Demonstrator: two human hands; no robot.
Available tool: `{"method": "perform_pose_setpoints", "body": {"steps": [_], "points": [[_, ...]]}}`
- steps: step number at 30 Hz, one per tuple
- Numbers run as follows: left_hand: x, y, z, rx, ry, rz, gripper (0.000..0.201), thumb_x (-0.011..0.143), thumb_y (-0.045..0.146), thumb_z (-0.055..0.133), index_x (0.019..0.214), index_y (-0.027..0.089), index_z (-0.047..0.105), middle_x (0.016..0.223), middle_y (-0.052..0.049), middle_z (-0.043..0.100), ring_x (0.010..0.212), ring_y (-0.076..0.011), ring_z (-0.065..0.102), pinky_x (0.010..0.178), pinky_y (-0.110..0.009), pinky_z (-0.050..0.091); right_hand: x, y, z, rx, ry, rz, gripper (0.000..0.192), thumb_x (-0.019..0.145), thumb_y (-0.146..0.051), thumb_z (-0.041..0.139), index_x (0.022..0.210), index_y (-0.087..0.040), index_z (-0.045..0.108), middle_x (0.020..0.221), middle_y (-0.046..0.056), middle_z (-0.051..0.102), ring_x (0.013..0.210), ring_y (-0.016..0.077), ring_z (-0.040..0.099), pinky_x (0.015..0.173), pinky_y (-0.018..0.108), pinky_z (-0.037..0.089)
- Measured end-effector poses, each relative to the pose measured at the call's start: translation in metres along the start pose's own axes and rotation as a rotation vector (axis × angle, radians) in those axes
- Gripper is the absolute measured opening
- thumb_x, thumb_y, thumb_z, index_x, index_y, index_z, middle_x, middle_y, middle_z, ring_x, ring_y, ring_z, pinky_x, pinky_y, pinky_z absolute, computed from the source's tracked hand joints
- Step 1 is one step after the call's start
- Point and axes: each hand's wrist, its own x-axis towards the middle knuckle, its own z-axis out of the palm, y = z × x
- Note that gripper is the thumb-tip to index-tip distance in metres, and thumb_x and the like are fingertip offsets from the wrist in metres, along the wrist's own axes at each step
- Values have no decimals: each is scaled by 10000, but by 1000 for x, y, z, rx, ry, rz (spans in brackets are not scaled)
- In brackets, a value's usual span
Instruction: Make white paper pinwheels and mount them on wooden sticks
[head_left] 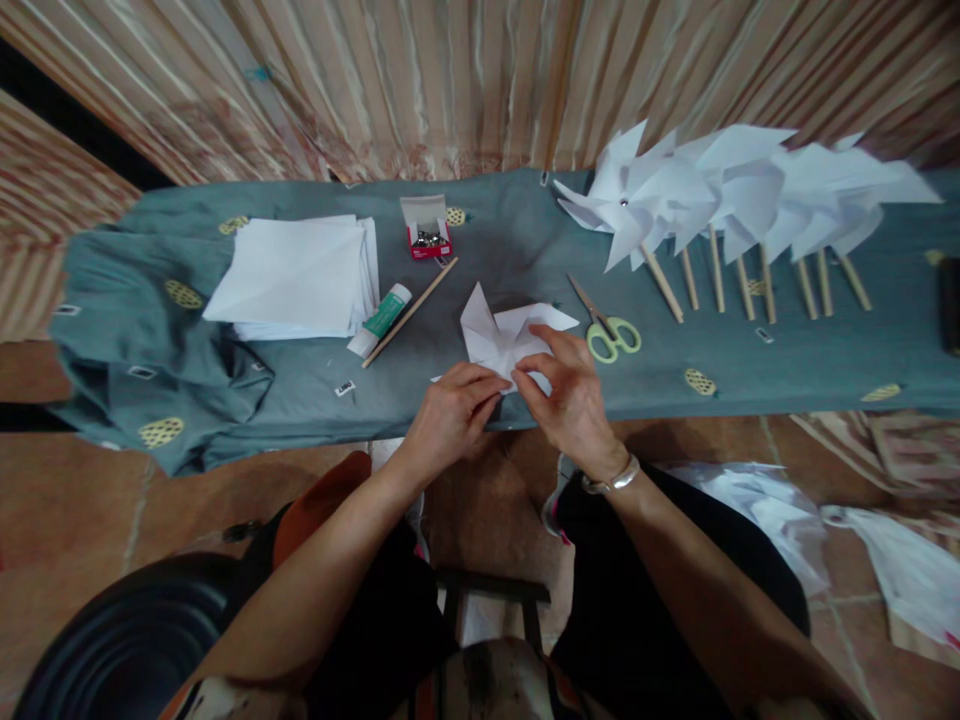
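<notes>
A white paper pinwheel, without a stick, lies at the near edge of the cloth-covered table, its blades partly folded up. My left hand pinches its near edge between thumb and fingers. From the right, my right hand grips the paper too, thumb and forefinger close to the left fingertips and the other fingers over a blade. The fingers hide part of the near side. Right of the hands lie scissors with light green handles. To the left are a wooden stick and a green-and-white glue stick.
A stack of white paper sheets lies on the left of the green tablecloth. Behind the stick stands an open red box of metal pins. Several finished pinwheels on sticks overlap at the back right. Plastic bags lie on the floor.
</notes>
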Motion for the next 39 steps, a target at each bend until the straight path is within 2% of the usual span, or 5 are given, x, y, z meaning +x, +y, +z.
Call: {"method": "perform_pose_setpoints", "body": {"steps": [11,23,33,39], "points": [[1,1,0,16,-36,-77,224,918,173,522,1042,162,709,1001,-84,705,953,-188,650,878,-339,540,0,-2,-1,-6,-62,17,213,938,-291,508,862,-203,686,1365,99,564,1267,294,480,1056,476,408],[0,2,3,30,-12,-78,212,899,147,546,1033,168,709,979,-72,704,933,-181,659,860,-320,543,0,-2,1,-10,-74,23,228,945,-298,489,876,-206,686,1376,93,553,1275,295,463,1048,476,413],[3,4,-1,13,-40,-88,210,885,125,547,1011,163,710,969,-71,706,932,-183,665,864,-321,548,-1,-2,4,-100,-109,-15,280,963,-259,426,1088,-225,675,1422,88,509,1304,297,441,1071,493,394],[3,3,-1,-1,-56,-104,213,887,128,541,1011,168,710,983,-71,706,942,-182,665,879,-332,547,-1,-6,3,-176,-122,-42,295,943,-197,412,1114,-220,651,1450,108,476,1318,321,402,1041,528,395]]}}
